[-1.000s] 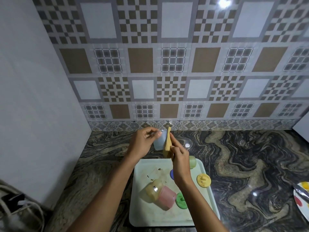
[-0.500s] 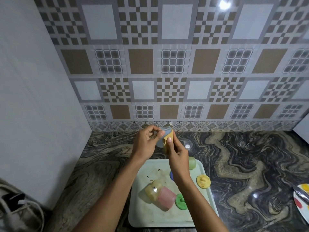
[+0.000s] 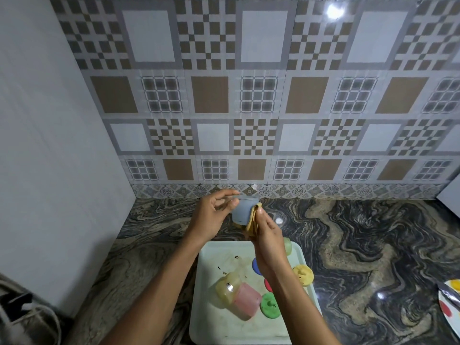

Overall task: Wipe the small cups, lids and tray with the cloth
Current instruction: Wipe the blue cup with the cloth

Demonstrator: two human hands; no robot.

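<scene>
My left hand (image 3: 211, 215) holds a small pale blue cup (image 3: 242, 211) upright above the counter, behind the tray. My right hand (image 3: 270, 239) presses a folded yellow cloth (image 3: 252, 224) against the cup's right side. Below them lies a pale green tray (image 3: 214, 327) with dark crumbs. On the tray lie a yellow cup (image 3: 225, 290) and a pink cup (image 3: 246, 305) on their sides, a green lid (image 3: 268, 306), a yellow lid (image 3: 303, 275) at the right rim, and a pale green cup (image 3: 288, 245). A blue lid (image 3: 255, 266) and a red lid (image 3: 267, 285) peek out from under my right forearm.
The dark marbled counter (image 3: 373, 245) runs to the tiled back wall. A plain white wall (image 3: 49, 170) stands on the left. A plate with coloured spots (image 3: 450, 302) sits at the right edge. Cables and a dark object (image 3: 22, 317) lie at the lower left.
The blue cup has turned from tilted to upright in my left hand. The cloth has slid from over the cup's mouth down to its right side.
</scene>
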